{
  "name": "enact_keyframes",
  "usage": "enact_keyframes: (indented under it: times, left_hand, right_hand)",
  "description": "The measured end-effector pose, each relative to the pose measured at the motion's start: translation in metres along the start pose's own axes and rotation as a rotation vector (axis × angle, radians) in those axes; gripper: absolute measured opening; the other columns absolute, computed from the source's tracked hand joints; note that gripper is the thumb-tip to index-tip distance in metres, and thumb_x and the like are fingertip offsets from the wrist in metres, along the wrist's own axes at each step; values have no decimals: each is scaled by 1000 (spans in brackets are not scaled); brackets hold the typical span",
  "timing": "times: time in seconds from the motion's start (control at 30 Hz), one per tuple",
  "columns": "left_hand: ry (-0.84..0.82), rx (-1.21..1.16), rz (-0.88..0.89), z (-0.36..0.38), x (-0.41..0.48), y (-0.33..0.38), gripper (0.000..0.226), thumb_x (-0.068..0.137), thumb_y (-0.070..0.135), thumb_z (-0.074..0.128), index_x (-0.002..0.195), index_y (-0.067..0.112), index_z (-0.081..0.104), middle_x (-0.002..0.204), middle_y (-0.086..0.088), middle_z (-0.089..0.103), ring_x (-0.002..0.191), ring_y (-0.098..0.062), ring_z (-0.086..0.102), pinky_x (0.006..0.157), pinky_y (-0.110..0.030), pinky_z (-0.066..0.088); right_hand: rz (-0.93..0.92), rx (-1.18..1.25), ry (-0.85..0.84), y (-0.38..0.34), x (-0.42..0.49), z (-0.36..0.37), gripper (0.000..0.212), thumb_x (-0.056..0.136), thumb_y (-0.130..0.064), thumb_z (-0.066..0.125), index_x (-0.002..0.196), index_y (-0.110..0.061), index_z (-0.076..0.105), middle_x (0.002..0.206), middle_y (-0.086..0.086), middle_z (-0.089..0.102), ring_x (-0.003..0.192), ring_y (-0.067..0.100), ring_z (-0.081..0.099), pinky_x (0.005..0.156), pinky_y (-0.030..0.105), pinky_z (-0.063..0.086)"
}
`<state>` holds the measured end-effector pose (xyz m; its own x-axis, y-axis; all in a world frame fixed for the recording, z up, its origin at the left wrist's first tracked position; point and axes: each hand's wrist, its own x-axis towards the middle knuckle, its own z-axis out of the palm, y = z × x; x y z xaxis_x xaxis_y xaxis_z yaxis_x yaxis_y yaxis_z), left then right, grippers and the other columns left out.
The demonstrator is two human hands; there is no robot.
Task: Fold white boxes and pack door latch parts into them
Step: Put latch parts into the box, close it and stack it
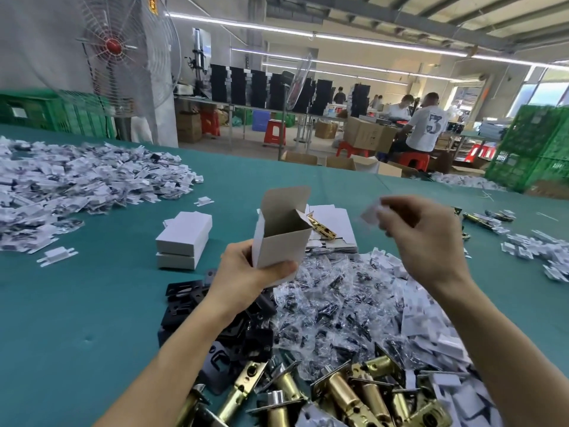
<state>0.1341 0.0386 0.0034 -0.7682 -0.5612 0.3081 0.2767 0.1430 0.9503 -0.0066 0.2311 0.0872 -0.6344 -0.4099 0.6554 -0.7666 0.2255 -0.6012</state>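
- Head view: a white box (284, 234) is held above the middle of the green desk (92, 303), over the heaps of parts.
- It stands on end with its long axis near upright. Its mouth opens upward and the lid flap rises at the far side; the grey inside shows.
- The left hand (249, 268) grips the box low down, thumb across the near face, so the bottom end is hidden.
- The right hand (431, 241) is raised to the right of the box, apart from it. Its fingertips pinch a small white piece (371, 215), too blurred to tell what it is.
- Just behind the box lie flat box blanks (334, 231) with a brass latch (321, 228) on them, partly hidden by the box.
- To the left, two closed white boxes (184, 238) are stacked.
- Below the hands lie clear bags of small dark parts (332, 306) and black plates (215, 318), partly under the left forearm.
- Brass latch bolts (338, 396) are cut off by the bottom edge.
- White card pieces (77, 180) are heaped at far left.
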Motion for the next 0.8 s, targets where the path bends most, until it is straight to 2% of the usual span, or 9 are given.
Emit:
enact_keyframes:
  times: [0.1, 0.2, 0.27, 0.33, 0.4, 0.5, 0.63, 0.8]
  left_hand:
    - [93, 96, -7, 0, 2, -2, 21, 64, 27, 92, 75, 38, 77, 78, 9, 75, 73, -7, 68, 61, -20, 55]
    - [138, 170, 37, 0, 4, -4, 31, 69, 21, 91, 68, 46, 73, 68, 18, 70, 61, 0, 63, 54, -17, 50]
    - [137, 195, 71, 1, 4, -4, 33, 70, 20, 91, 64, 45, 72, 61, 18, 66, 54, -1, 59, 50, -17, 48]
    - [131, 199, 79, 2, 3, -4, 30, 70, 19, 91, 63, 42, 71, 58, 16, 64, 51, -5, 56, 49, -20, 48]
    - [145, 187, 67, 2, 3, -4, 25, 69, 22, 92, 67, 38, 73, 60, 12, 65, 54, -8, 58, 50, -23, 51]
    - [157, 172, 70, -1, 3, -4, 20, 68, 25, 92, 75, 31, 75, 70, -1, 70, 63, -14, 60, 57, -38, 54]
    - [181, 273, 161, 1, 2, -3, 24, 71, 28, 91, 70, 41, 71, 61, 12, 63, 56, -6, 51, 51, -21, 43]
    - [258, 392, 252, 2, 0, -4, 37, 73, 27, 89, 61, 49, 63, 56, 21, 57, 51, -4, 47, 46, -12, 33]
  right_hand:
    - [-218, 310, -131, -55, -7, 3, 16, 86, -16, 68, 95, -28, 68, 85, -9, 72, 74, 9, 69, 68, 19, 56]
    - [-260, 239, -267, -78, -15, 17, 12, 88, -15, 67, 91, -26, 69, 82, -17, 69, 77, -1, 68, 69, 17, 55]
    - [-273, 101, -194, -77, -20, 30, 9, 91, -7, 67, 90, -15, 71, 82, -17, 69, 78, -3, 66, 70, 17, 54]
    - [-325, -46, -78, -75, -22, 41, 5, 91, -6, 68, 92, -8, 73, 82, -8, 73, 73, 3, 66, 67, 21, 53]
    - [-344, -95, 22, -72, -21, 46, 6, 90, -8, 70, 95, -6, 74, 84, -1, 74, 71, 9, 67, 67, 30, 54]
    - [-345, -104, 114, -67, -16, 44, 8, 90, -8, 69, 95, -5, 75, 83, 3, 74, 70, 17, 67, 67, 39, 54]
    - [-458, -260, 104, -65, -16, 43, 9, 91, -8, 65, 91, -2, 72, 77, 12, 68, 70, 30, 62, 61, 45, 52]
    - [-480, -312, 106, -64, -14, 44, 9, 93, -6, 64, 90, 0, 70, 77, 14, 65, 73, 32, 60, 59, 47, 51]
